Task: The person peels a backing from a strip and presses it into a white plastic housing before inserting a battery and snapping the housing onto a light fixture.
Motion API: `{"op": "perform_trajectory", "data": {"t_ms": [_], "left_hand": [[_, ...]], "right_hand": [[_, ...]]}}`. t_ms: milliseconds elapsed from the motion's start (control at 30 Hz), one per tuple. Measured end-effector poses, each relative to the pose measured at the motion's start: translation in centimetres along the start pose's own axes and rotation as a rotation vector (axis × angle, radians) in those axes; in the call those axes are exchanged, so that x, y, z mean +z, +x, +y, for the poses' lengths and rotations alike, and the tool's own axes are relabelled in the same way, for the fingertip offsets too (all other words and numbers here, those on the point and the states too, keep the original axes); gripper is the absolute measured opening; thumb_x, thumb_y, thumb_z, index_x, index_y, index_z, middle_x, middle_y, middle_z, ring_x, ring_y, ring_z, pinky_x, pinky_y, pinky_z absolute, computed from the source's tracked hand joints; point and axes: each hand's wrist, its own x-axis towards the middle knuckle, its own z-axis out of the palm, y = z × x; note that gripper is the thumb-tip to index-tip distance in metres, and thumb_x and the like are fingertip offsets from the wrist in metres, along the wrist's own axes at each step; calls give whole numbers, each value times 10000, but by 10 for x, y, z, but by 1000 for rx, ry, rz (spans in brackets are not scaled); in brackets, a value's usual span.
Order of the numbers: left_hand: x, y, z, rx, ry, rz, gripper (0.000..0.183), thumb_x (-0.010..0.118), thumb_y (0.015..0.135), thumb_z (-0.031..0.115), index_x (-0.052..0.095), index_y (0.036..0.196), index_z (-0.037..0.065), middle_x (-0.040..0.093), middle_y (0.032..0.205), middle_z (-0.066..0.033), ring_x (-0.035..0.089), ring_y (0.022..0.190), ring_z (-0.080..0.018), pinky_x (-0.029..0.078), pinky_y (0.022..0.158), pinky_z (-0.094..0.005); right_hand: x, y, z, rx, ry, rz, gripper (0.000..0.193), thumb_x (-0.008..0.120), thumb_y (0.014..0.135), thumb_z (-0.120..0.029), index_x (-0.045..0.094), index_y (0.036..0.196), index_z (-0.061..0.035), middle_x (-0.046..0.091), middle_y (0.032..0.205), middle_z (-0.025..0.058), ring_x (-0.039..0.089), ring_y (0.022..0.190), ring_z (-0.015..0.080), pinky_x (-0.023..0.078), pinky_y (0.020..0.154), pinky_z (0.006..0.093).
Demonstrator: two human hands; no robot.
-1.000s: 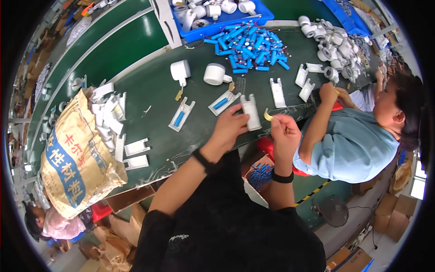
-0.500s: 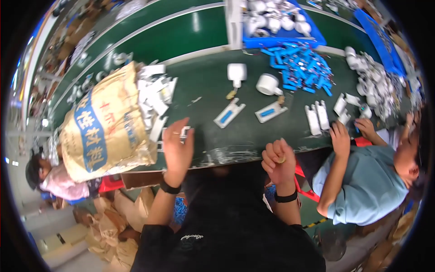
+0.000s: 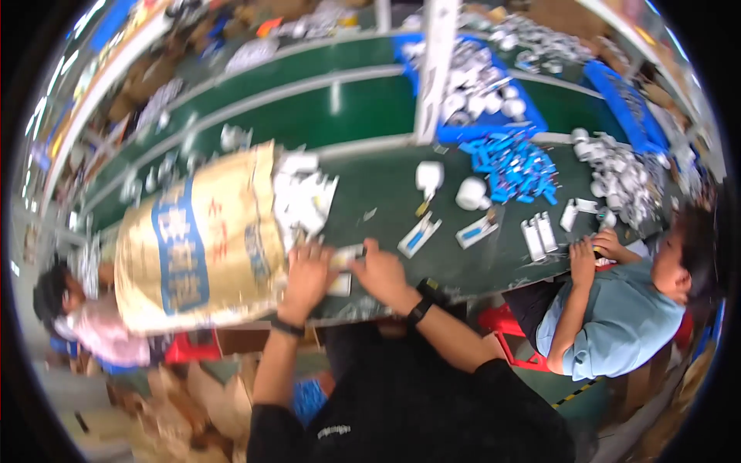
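Note:
In front of me, beside the paper sack, my left hand (image 3: 306,279) and my right hand (image 3: 384,276) meet over a white plastic casing (image 3: 347,255). Fingers of both hands close on its two ends, though they cover much of it. Another white casing piece (image 3: 340,285) lies on the bench just below, between my wrists. Two casings with blue cells inside, a left one (image 3: 419,235) and a right one (image 3: 477,232), rest to the right of my hands. Behind them are a white square head (image 3: 429,177) and a white round head (image 3: 472,194), each near a casing.
A large tan paper sack (image 3: 231,285) spills white casings (image 3: 302,193) at left. Blue cells (image 3: 513,166) are heaped at the back, before a blue tray (image 3: 532,112) of white parts. At right, a person in a teal shirt (image 3: 617,316) works near white casings (image 3: 538,235).
My right hand has swung left across the bench to join my left hand at the white casing. The view has shifted, so the bench appears lower and more of the background shows.

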Motion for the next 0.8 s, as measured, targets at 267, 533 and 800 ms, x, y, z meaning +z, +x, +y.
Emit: {"op": "perform_trajectory", "data": {"t_ms": [267,533,800], "left_hand": [[-35,-17,39,-304,-471,72,372,744,891,204,662,1186,-7,716,1011,-169,684,910,-300,532,794,-410],[-47,-16,70,-634,-2023,-378,579,622,975,91,397,1508,82,623,1283,-219,686,1050,-362,574,935,-569],[-12,16,107,-769,-2080,-93,439,588,1018,193,466,1423,76,635,1259,-161,671,1093,-282,601,904,-471]], "right_hand": [[-69,12,-6,-457,79,-19,244,647,913,-350,720,925,-118,639,829,93,654,814,330,503,669,443],[-127,7,13,-648,357,-375,266,681,891,-349,714,926,-87,638,812,89,651,791,326,499,687,436],[-134,-54,30,-485,162,193,136,674,856,-158,656,990,-145,570,836,40,654,753,259,510,579,377]]}}
